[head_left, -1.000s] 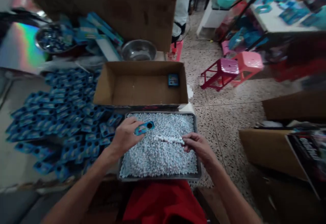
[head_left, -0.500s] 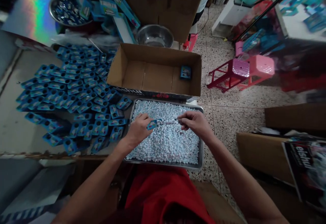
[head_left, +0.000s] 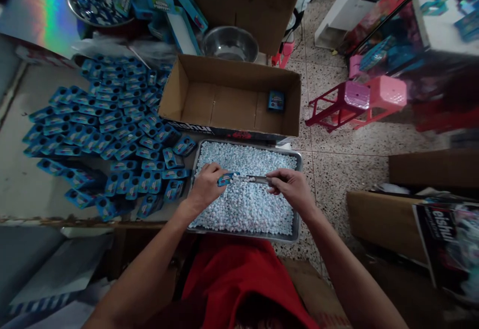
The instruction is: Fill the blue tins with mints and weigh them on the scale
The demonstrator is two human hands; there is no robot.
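My left hand (head_left: 205, 185) is closed around a small blue printed box (head_left: 225, 179) above the left part of a metal tray (head_left: 299, 204). Pale blue-white pellets (head_left: 243, 214) fill the tray. Closed on the handle end of a narrow metal scoop (head_left: 260, 179), my right hand (head_left: 290, 186) is over the tray's right side. The scoop points left, its tip at the box's open end, with white pellets on it and around the box's mouth. How full the box is cannot be seen.
Many similar blue boxes (head_left: 112, 129) with round holes stand on the table at left. Behind the tray is a cardboard carton (head_left: 232, 104) holding one blue box (head_left: 276, 100). Farther back are metal bowls (head_left: 230, 44). Plastic stools (head_left: 354, 94) stand on the floor at right.
The scoop has come into clearer view between my hands, its pellet-covered end now at the box. Both hands keep nearly the same places; the whole view has shifted slightly.
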